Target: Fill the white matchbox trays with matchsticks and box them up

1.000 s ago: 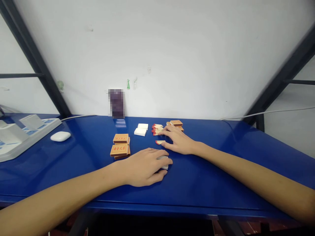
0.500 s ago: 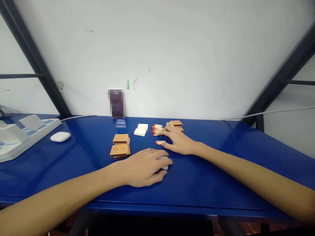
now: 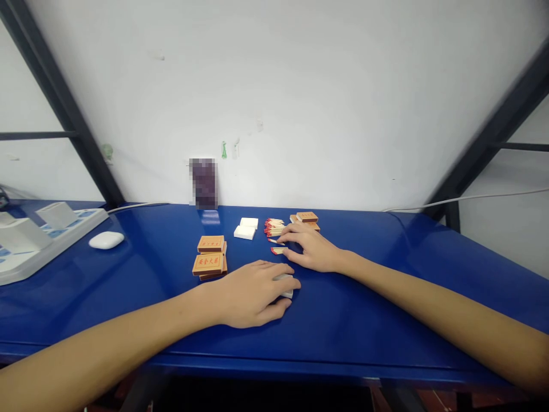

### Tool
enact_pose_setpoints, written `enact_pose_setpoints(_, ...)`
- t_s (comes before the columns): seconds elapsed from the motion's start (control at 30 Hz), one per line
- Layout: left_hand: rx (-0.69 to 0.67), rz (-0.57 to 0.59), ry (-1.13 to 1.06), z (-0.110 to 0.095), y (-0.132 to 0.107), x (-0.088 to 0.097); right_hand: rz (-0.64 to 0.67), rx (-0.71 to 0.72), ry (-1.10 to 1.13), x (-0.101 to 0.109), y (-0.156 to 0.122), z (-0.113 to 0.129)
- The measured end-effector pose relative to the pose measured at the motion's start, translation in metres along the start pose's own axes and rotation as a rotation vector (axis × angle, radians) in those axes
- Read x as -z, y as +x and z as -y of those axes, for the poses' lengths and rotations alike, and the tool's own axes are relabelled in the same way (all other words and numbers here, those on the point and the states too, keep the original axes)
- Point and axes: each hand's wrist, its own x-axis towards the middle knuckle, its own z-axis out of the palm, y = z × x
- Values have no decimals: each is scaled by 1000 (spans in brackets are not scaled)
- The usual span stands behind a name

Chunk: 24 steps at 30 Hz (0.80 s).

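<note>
My left hand (image 3: 257, 294) lies over a small white matchbox tray (image 3: 287, 294), fingers curled around it on the table; most of the tray is hidden. Beyond it, my right hand (image 3: 311, 247) rests palm down with thumb and fingers apart. Under its fingertips lies a single match (image 3: 274, 241), and its thumb touches a small row of red-headed matches (image 3: 278, 250). Just behind sits a larger pile of matches (image 3: 274, 228). Left of that pile are two white matchbox trays (image 3: 244, 232), one behind the other.
Orange matchboxes (image 3: 209, 264) are stacked to the left, with more matchboxes (image 3: 307, 217) behind my right hand. A white earbud case (image 3: 106, 240) and a power strip (image 3: 55, 246) with plugs are at the far left. A blurred dark object (image 3: 205, 183) leans on the wall.
My right fingertips have drawn a single match out of the pile, a little toward me. My left hand has stayed on the tray.
</note>
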Motion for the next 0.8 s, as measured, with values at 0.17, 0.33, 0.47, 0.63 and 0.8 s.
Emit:
enact_pose_setpoints(0.17, -7, -2, 13, 0, 0, -1, -38, 0, -4, 0, 0, 2)
enact_pose_setpoints(0.33, -9, -7, 12, 1, 0, -2, -82, -11, -8, 0, -1, 2)
enact_pose_setpoints(0.47, -1, -2, 7, 0, 0, -2, -50, 60, 19, 0, 0, 1)
enact_pose_setpoints(0.63, 5, 8, 5, 0, 0, -1, -6, 84, 67, 0, 1, 1)
enact_pose_setpoints(0.8, 5, 6, 0, 0, 0, 0, -1, 93, 68, 1, 0, 2)
